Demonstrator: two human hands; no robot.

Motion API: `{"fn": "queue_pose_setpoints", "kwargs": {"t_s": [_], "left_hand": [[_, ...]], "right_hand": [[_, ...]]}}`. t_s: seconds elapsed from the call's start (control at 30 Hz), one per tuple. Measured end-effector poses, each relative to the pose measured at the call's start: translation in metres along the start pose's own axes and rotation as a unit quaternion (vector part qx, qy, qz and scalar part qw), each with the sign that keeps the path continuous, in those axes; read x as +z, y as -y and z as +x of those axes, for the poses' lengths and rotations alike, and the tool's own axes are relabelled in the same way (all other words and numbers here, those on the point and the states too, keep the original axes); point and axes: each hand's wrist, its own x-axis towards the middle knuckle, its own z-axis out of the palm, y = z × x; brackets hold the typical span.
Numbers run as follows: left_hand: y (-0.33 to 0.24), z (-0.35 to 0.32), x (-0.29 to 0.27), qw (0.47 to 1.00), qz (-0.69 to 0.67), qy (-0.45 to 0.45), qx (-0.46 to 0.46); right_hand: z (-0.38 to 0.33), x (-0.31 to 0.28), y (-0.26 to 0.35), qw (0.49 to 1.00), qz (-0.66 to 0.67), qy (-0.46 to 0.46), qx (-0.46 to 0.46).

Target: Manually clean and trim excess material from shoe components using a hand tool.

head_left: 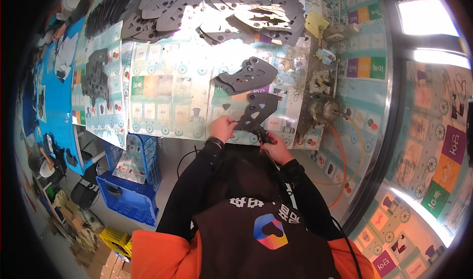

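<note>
At the near edge of the paper-covered workbench (167,96), the left hand (222,128) grips the lower end of a flat, dark grey perforated metal plate (257,110) held just above the surface. Beside it, the right hand (276,148) is clenched around a small black hand tool (262,135) touching the plate's lower edge. Another grey perforated plate (249,75) lies just beyond, and a heap of similar plates (217,10) sits at the far edge.
</note>
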Motion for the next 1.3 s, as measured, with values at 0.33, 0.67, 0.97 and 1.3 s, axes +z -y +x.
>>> {"fn": "queue_pose_setpoints", "kwargs": {"t_s": [0.33,0.67,0.97,1.3], "left_hand": [[-0.001,-0.002,-0.004,1.000,0.013,0.010,-0.018],[-0.011,-0.005,-0.006,0.999,0.029,0.015,-0.030],[-0.003,-0.001,-0.006,0.999,0.032,0.014,-0.018],[-0.006,0.000,-0.005,0.999,0.032,0.010,-0.023]], "right_hand": [[0.009,0.006,-0.002,0.999,-0.048,-0.023,-0.001],[0.013,0.006,-0.007,0.999,-0.020,-0.033,0.020],[0.007,-0.001,0.007,0.998,-0.006,-0.059,0.029],[0.004,-0.011,0.016,0.991,0.078,-0.103,0.020]]}}
